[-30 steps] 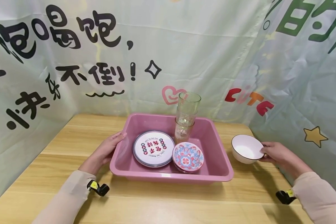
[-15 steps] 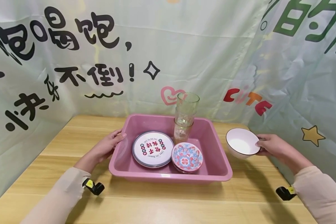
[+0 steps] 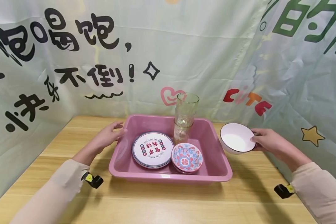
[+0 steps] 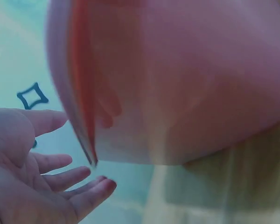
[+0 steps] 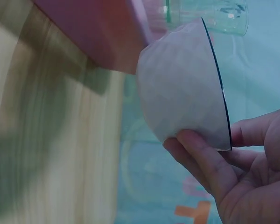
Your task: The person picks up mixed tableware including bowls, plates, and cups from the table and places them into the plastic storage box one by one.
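In the head view, my right hand (image 3: 266,140) pinches a white bowl (image 3: 236,137) by its dark rim, off the table at the right of a pink basin (image 3: 168,177). Thumb on the inside, fingers under the outer wall: that grip shows in the right wrist view, where the bowl (image 5: 182,88) has a faceted outside. My left hand (image 3: 106,137) is at the basin's left rim with its fingers spread and loosely bent, gripping nothing. Inside the basin lie a stack of white plates (image 3: 153,149) with red lettering and a patterned small dish (image 3: 186,157) on others.
Nested clear glasses (image 3: 184,115) stand in the back of the basin and rise above its rim. The wooden table (image 3: 168,205) ends at a printed cloth backdrop (image 3: 218,46) behind and at both sides.
My right hand has lifted the bowl and brought it left, close to the basin's right rim. The left hand has loosened from the left rim, its fingers opening. The basin stays put.
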Demonstrator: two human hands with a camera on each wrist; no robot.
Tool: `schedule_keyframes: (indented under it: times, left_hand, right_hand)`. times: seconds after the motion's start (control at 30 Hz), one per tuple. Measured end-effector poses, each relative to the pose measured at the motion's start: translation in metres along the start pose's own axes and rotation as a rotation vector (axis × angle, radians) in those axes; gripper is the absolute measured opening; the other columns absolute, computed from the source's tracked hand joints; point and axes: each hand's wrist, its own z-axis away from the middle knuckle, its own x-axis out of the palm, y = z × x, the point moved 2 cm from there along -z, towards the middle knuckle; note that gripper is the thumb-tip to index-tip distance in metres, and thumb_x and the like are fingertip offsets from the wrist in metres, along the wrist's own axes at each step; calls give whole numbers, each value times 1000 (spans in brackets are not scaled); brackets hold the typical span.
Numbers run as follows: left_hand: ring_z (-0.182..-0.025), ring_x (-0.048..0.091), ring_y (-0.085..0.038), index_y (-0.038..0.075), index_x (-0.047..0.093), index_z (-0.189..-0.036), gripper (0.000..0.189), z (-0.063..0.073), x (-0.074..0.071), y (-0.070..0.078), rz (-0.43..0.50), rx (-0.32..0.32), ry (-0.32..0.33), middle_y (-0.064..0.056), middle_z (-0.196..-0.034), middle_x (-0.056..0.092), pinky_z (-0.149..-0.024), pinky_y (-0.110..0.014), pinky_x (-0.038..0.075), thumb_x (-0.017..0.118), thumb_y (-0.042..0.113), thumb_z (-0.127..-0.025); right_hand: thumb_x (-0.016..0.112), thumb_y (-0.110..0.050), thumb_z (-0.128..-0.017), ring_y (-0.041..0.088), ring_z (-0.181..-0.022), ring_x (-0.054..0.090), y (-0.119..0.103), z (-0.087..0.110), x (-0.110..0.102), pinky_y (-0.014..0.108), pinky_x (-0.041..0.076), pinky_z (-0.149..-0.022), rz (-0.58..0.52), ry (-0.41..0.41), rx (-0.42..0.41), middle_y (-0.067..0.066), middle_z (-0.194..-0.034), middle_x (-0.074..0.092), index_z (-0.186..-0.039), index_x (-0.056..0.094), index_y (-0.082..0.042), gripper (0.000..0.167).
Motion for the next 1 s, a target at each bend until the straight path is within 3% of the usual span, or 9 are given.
schedule_keyframes:
  times: [0.13, 0.33, 0.7, 1.0]
  left_hand:
    - [-135, 33, -47, -4, 26, -151, 70, 1, -3, 15, -89, 19, 28, -25, -153, 29, -108, -58, 34, 55, 35, -100]
    - [-136, 35, -42, 3, 29, -152, 73, 0, 5, 39, -116, 51, 25, -20, -154, 32, -107, -58, 34, 57, 43, -98]
    - [-135, 39, -35, 13, 35, -152, 71, -2, 36, 88, -127, 115, -30, -13, -152, 38, -111, -55, 29, 55, 51, -96]
    - [-138, 37, -31, 18, 37, -152, 64, -9, 66, 112, -42, 119, -95, -8, -152, 40, -114, -51, 27, 53, 50, -98]
  right_hand:
    - [41, -5, -102, 12, -87, 64, -11, 2, 1, 32, 58, -78, 19, 5, 5, 36, -124, 51, -143, 21, 22, 52]
    - [41, -8, -103, 14, -92, 65, -26, 4, 6, 33, 58, -81, 17, -18, 8, 39, -132, 45, -146, 17, 19, 56]
    - [45, -7, -101, 14, -88, 64, -46, 2, 20, 34, 58, -81, -26, -38, -45, 21, -117, 59, -144, 28, 17, 52]
    - [47, -5, -100, 17, -86, 64, -64, 1, 32, 35, 58, -81, -101, -79, -57, 21, -114, 59, -143, 31, 17, 51]
